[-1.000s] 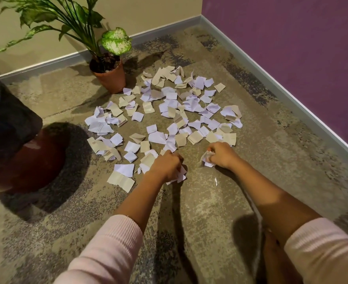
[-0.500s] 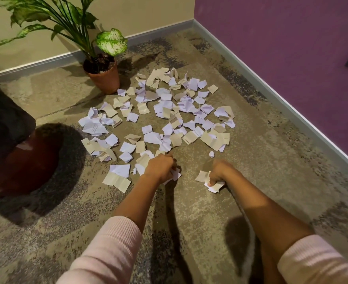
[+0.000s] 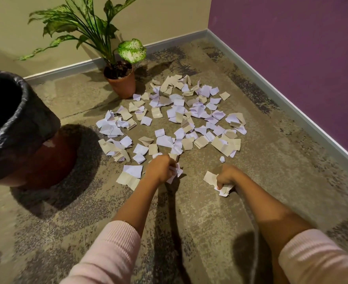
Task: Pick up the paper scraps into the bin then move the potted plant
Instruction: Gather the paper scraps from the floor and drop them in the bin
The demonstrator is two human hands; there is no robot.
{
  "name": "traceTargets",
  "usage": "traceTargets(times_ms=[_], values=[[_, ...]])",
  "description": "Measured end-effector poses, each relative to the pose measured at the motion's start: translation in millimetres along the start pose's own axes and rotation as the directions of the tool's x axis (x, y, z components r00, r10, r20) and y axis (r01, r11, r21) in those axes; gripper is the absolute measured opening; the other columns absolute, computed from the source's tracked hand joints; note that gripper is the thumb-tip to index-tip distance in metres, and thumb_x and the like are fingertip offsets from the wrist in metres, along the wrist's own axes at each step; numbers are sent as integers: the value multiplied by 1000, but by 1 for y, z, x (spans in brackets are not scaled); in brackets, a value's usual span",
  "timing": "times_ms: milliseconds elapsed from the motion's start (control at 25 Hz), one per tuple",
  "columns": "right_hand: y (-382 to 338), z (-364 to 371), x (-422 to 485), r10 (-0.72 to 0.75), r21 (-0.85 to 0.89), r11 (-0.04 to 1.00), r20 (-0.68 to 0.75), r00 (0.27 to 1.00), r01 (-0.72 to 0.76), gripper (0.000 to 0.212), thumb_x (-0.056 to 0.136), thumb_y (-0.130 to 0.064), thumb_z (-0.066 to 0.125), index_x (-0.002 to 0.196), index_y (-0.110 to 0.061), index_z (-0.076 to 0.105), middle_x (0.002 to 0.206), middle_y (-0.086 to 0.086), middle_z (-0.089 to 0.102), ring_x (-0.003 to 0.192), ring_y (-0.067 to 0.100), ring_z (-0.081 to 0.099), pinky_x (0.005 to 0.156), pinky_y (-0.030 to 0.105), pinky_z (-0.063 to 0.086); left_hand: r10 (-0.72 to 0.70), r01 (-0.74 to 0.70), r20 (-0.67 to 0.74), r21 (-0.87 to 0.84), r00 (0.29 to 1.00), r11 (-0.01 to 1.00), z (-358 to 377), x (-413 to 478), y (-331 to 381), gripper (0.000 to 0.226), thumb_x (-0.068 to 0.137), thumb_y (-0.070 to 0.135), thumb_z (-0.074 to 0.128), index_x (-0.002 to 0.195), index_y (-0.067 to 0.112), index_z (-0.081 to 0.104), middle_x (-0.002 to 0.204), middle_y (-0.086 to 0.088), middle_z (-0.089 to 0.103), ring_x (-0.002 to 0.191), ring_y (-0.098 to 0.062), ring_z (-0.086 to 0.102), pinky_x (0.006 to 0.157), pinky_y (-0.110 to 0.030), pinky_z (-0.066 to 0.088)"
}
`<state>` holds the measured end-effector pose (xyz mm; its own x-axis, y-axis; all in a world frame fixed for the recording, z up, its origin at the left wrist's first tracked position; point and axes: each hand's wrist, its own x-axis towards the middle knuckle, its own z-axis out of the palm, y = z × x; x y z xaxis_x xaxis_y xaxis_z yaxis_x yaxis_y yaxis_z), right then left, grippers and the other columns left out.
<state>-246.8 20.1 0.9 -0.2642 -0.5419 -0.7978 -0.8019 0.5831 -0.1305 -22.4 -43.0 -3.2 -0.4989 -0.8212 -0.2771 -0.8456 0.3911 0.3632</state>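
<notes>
- Head view: the right hand (image 3: 227, 177) has drawn back toward the body from the near edge of the paper scraps (image 3: 175, 117), dragging a few pieces clear of the pile; a second ago it was at the pile's edge.
- Its grip is clenched on a wad of white and beige scraps, some poking out below the fist, one beige piece just beside it on the floor (image 3: 199, 212).
- The left hand (image 3: 160, 169) has barely moved; its grip is closed on crumpled white scraps at the pile's near edge.
- One small crumpled bit (image 3: 222, 159) lies alone between the pile and the right hand.
- Judgement: both fists are loaded, so a trip to the bin seems due; most scraps remain on the floor, task early.
- Bin (image 3: 15, 128), black-lined, stands to the left, well apart from both hands.
- Potted plant (image 3: 120, 83) stands upright at the pile's far-left edge, near the wall, scraps just beside its pot.
- Both forearms extend forward and down, wrists low, knuckles up, pink sleeves pushed back.
</notes>
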Motion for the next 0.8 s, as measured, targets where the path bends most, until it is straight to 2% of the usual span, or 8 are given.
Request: traceTargets(times_ms=[80, 160, 240, 360, 480, 640, 760, 800], values=[[-5, -4, -3, -1, 163, 987, 73, 997, -11, 33, 82, -1, 68, 112, 3, 55, 119, 22, 62, 106, 32, 61, 79, 35, 48, -40, 37, -35, -77, 999, 996, -9, -5, -6, 25, 79, 6, 68, 102, 11, 75, 101, -7, 66, 92, -25, 61, 62, -25, 36], [-16, -9, -7, -20, 270, 963, 56, 998, 4, 35, 82, 3, 67, 113, 6, 52, 102, 19, 60, 95, 29, 56, 71, 33, 47, -86, 75, -76, -130, 993, 989, -20, -10, -13, 23, 79, 6, 69, 102, 10, 75, 101, -6, 65, 92, -23, 61, 64, -24, 37], [-31, -14, -7, -57, 346, 937, 27, 998, 44, 42, 78, 3, 71, 116, 10, 54, 100, 19, 59, 92, 30, 57, 68, 34, 47, -112, 96, -127, -127, 985, 987, -30, -15, -19, 21, 80, 9, 69, 101, 11, 75, 100, -7, 65, 93, -25, 61, 66, -26, 40], [-69, -21, -8, -131, 343, 929, -54, 990, 142, 49, 70, -8, 80, 113, 4, 59, 110, 18, 65, 95, 32, 64, 74, 36, 51, -150, 118, -218, -153, 964, 981, -51, -26, -28, 16, 79, 12, 70, 94, 10, 75, 96, -8, 65, 89, -28, 61, 65, -28, 42], [-123, -30, -22, -249, 336, 899, -134, 959, 280, 45, 69, -17, 83, 106, 0, 62, 109, 15, 65, 94, 28, 63, 67, 28, 47, -223, 147, -354, -228, 908, 963, -81, -43, -38, 14, 79, 15, 74, 92, 10, 74, 94, -5, 65, 85, -24, 60, 66, -28, 42], [-198, -43, -52, -424, 379, 793, -218, 879, 476, 39, 76, -16, 78, 110, -3, 65, 112, 14, 67, 97, 29, 64, 73, 32, 48, -365, 152, -576, -384, 732, 911, -128, -62, -58, 13, 81, 18, 72, 92, 12, 74, 95, -1, 64, 87, -18, 59, 73, -32, 46], [-257, -53, -78, -546, 363, 688, -312, 778, 628, 13, 76, -19, 77, 84, -15, 68, 87, 7, 66, 80, 23, 59, 68, 31, 47, -433, 127, -710, -442, 555, 888, -171, -77, -83, 12, 82, 21, 73, 91, 15, 74, 92, -1, 64, 81, -15, 58, 70, -27, 44], [-276, -56, -87, -580, 357, 645, -345, 738, 675, 14, 75, -21, 78, 76, -20, 64, 80, 5, 64, 76, 21, 57, 65, 29, 45, -437, 115, -753, -441, 493, 890, -186, -83, -90, 11, 82, 20, 72, 91, 14, 74, 90, -2, 63, 79, -14, 57, 69, -26, 43]])
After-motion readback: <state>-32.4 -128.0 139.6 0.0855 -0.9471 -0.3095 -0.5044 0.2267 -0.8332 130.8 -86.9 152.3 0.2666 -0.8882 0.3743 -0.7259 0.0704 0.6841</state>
